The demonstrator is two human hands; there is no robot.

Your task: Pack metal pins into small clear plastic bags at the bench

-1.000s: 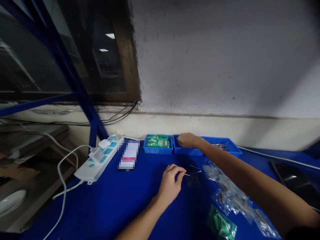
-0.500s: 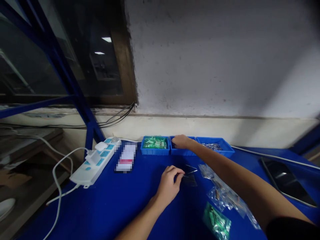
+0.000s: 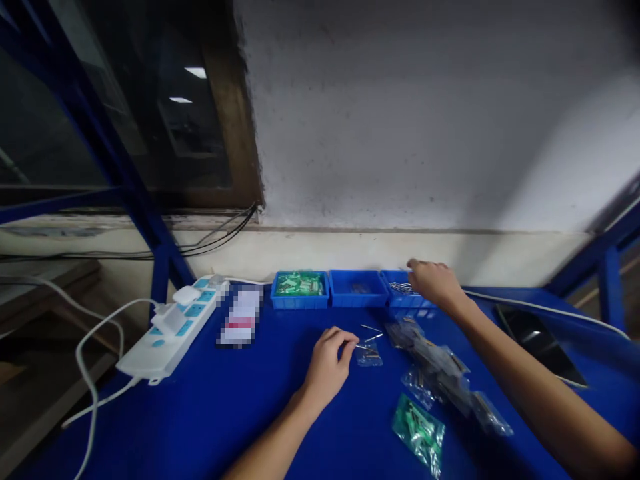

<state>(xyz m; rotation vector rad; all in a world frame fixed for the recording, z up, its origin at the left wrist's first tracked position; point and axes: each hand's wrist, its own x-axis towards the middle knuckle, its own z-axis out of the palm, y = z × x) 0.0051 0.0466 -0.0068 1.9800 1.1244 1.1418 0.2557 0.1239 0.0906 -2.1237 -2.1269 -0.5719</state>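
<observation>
The left hand [image 3: 327,360], just below the middle of the frame, has thumb and forefinger pinched together, clamped on the end of a thin metal pin [image 3: 367,348] that points right over a small clear bag [image 3: 370,361]. Its other fingers curl in beside the forefinger. Two loose pins [image 3: 371,327] lie on the blue table [image 3: 225,413] just above that bag.

The right hand [image 3: 434,283], right of centre, is over the right blue tray [image 3: 407,301], which has metal pins in it. Its fingers are bent inward, with a pale sliver at the tips; I cannot tell whether they are clamped on it. To the left stand the middle blue tray [image 3: 356,300] and the left blue tray [image 3: 300,303], filled with green packets. A heap of clear bags [image 3: 435,360] and a green packet [image 3: 420,433] lie towards the lower right.
</observation>
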